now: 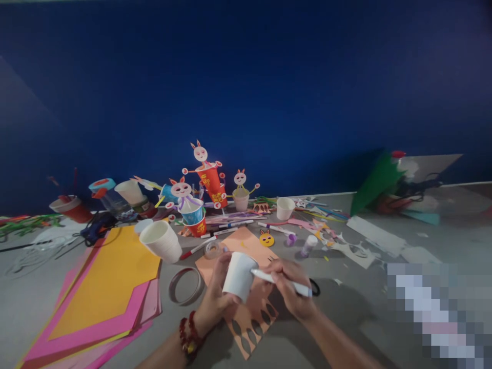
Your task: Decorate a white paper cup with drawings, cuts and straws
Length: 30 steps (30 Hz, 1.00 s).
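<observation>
White tapered paper cup point(239, 278), smooth-walled and tilted, is above the peach cut-out paper sheet point(235, 240) on the grey counter point(346, 318). Your left hand point(216, 293) curls around it; your right hand point(289, 287) pinches a slim white plastic marker point(263, 275), tip at the cup's right wall, long axis slanting crosswise.

The left hand point(216, 294) curls in a wide grip, the right hand point(288, 296) pinches with bent fingers point(278, 266), both forearms point(334, 335) slanting inward.
</observation>
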Each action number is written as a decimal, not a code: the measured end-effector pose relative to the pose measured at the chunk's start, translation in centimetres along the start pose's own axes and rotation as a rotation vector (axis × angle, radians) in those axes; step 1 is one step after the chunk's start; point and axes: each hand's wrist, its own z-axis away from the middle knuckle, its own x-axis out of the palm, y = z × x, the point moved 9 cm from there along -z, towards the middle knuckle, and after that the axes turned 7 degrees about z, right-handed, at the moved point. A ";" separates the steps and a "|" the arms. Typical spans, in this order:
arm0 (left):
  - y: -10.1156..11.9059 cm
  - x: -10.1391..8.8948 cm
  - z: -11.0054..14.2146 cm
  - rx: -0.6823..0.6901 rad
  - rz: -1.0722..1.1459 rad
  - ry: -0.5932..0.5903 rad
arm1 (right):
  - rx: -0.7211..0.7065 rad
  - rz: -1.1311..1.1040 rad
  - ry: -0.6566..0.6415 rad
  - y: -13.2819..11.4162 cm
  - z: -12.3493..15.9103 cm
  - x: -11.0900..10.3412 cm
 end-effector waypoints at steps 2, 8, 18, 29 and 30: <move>0.1 0.0 0.0 0.000 0.007 -0.005 | 0.040 0.021 0.030 0.3 0.0 -0.3; 0.3 -0.1 0.0 0.025 -0.033 0.000 | -0.042 0.006 -0.006 -0.5 -0.1 0.1; 0.8 0.8 -0.2 0.072 -0.058 -0.060 | 0.041 0.048 0.023 0.4 -0.1 -0.1; 0.7 1.4 -0.2 0.087 -0.135 -0.121 | 0.006 0.043 -0.054 0.0 -0.1 0.6; 0.5 1.4 -0.2 0.091 -0.142 -0.132 | -0.041 0.025 -0.107 -0.4 0.0 1.0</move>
